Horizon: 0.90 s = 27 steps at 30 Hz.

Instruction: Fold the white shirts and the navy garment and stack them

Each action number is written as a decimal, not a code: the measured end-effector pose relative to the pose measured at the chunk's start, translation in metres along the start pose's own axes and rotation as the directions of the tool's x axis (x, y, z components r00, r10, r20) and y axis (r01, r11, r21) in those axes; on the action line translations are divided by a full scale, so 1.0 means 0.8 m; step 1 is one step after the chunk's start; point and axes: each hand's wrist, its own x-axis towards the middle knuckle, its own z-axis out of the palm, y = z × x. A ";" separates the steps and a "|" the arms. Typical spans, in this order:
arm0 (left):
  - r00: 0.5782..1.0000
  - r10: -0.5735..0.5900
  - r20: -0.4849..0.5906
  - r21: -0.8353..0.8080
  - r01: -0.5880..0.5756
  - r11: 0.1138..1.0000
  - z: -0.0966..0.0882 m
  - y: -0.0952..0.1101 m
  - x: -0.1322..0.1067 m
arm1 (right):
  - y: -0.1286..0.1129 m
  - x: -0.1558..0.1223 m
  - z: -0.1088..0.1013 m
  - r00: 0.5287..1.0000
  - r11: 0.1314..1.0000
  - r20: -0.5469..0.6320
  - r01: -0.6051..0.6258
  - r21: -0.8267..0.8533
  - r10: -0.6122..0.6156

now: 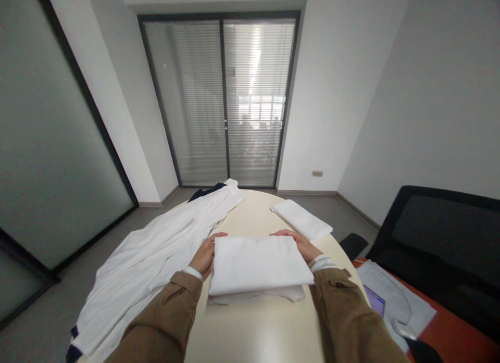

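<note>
A folded white cloth (pixel 258 266) lies in the middle of the round table, with looser layers showing under its near edge. My left hand (pixel 205 254) grips its left side, fingers curled by the far left corner. At the far right corner my right hand (pixel 303 246) holds the same cloth, its fingers partly hidden behind the edge. Just beyond my right hand rests a second folded white cloth (pixel 301 218). To the left, a long pile of white garments (pixel 156 264) is spread out, close to my left hand, with dark navy fabric (pixel 206 191) at its far end.
The pale round table (pixel 253 332) bears all the cloth. At right stands a black mesh chair (pixel 441 248) with a red seat, holding papers (pixel 394 285), a purple-screened device (pixel 374 300) and a small white object (pixel 404 329). Glass doors with blinds (pixel 222 102) are ahead.
</note>
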 end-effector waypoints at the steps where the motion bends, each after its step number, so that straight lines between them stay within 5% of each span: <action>1: 1.000 -0.010 -0.005 -0.013 0.010 1.000 0.001 0.000 0.000 | 0.002 0.001 0.003 1.000 1.000 0.000 -0.005 0.018 0.005; 10: 0.988 -0.081 0.130 -0.093 0.094 0.991 0.002 0.001 -0.005 | 0.021 0.004 0.002 0.999 0.998 0.003 -0.048 0.051 0.048; 16: 0.996 -0.076 0.046 -0.119 0.081 0.990 0.005 -0.001 -0.002 | 0.009 0.003 -0.001 1.000 0.999 0.022 -0.002 0.044 0.001; 27: 0.996 -0.073 0.045 -0.241 0.082 0.967 0.006 -0.002 0.005 | 0.015 0.008 0.001 0.999 0.996 0.033 0.028 0.089 -0.031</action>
